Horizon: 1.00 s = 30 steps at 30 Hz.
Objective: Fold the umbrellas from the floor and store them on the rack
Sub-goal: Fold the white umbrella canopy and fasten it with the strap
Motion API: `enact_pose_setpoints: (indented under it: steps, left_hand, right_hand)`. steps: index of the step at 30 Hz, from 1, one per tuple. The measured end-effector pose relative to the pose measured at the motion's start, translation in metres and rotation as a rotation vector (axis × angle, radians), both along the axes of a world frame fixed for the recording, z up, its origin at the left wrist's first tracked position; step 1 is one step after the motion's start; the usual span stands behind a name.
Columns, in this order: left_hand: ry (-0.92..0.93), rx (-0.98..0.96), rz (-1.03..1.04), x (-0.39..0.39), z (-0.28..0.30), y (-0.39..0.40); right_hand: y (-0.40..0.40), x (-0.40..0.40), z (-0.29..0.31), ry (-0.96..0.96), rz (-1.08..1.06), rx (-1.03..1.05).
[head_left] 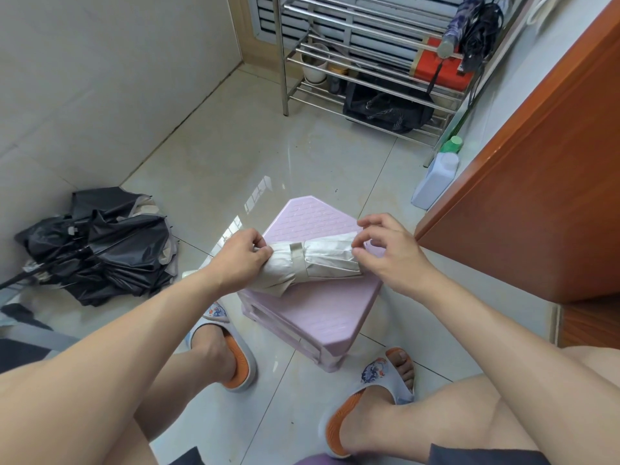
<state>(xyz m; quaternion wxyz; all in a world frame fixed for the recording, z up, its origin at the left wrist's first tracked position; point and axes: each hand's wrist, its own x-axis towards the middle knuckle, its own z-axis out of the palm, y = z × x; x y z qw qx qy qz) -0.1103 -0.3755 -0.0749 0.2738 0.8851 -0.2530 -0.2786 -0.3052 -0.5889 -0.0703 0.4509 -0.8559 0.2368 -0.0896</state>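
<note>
A beige folded umbrella [318, 263], wrapped by its strap, lies across a pink plastic stool [312, 313]. My left hand [240, 258] grips its left end, fingers curled round the fabric. My right hand [385, 250] pinches the fabric at the right end between thumb and fingertips. A heap of black unfolded umbrellas [97, 246] lies on the floor at the left, by the wall. The steel rack [369, 62] stands at the back, with a dark patterned folded umbrella [459, 25] and a black one [479, 35] hanging at its right side.
A black bag [385, 109], a white pot [315, 65] and a red box [439, 68] sit on the rack's shelves. A white bottle with a green cap [439, 176] stands beside a wooden door panel [536, 182] on the right. My slippered feet flank the stool.
</note>
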Motion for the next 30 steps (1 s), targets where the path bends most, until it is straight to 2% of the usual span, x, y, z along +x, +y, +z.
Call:
enact_pose_setpoints:
  steps: [5, 15, 21, 30]
  left_hand:
    - [-0.013, 0.014, -0.01, 0.001, -0.001, 0.0]
    - [-0.007, 0.026, -0.003, 0.003, -0.001, 0.0]
    - [0.005, 0.028, 0.003, 0.003, -0.001, -0.001]
    - [0.042, 0.019, 0.017, 0.003, 0.0, -0.001]
  right_hand:
    - [-0.004, 0.002, -0.002, 0.031, 0.025, 0.1]
    - [-0.009, 0.004, 0.003, 0.095, 0.067, 0.151]
    - [-0.006, 0.005, 0.002, 0.131, 0.101, 0.049]
    - [-0.001, 0.004, 0.0, 0.128, 0.105, 0.037]
